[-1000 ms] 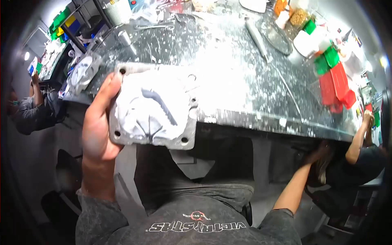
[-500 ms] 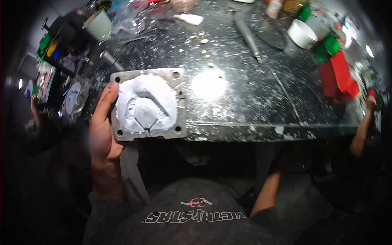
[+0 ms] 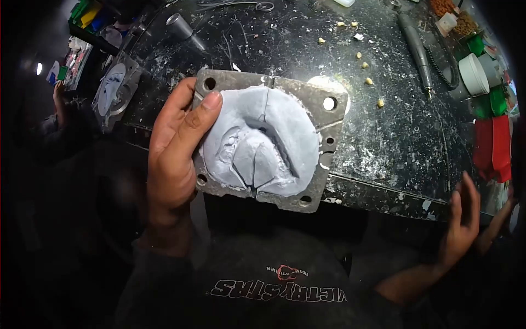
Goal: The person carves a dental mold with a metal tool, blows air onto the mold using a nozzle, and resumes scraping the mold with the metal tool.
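My left hand (image 3: 178,148) grips a square metal dental flask half (image 3: 334,118) by its left edge, with the thumb lying over the plaster. Pale grey-white plaster (image 3: 298,129) fills the flask, with a curved, arch-shaped hollow and a raised middle. Thin dark cracks run through the plaster at the top and in the middle. The flask is held up over the bench's near edge, its plaster face towards me. Off to the right, my right hand (image 3: 463,225) is open and holds nothing, its fingers stretched upward near the bench edge.
On the dark, specked bench (image 3: 383,137) lie several small yellowish bits (image 3: 365,64) and a rotary handpiece (image 3: 416,55) with a coiled cord. A metal cylinder (image 3: 185,32) lies at the back left. White cup (image 3: 474,75) and red container (image 3: 492,148) stand right. Another person's hand (image 3: 58,90) shows far left.
The flask half has come closer and moved right, tilting in my left hand, and my thumb now rests on the plaster. My right hand has risen into view from below the bench edge.
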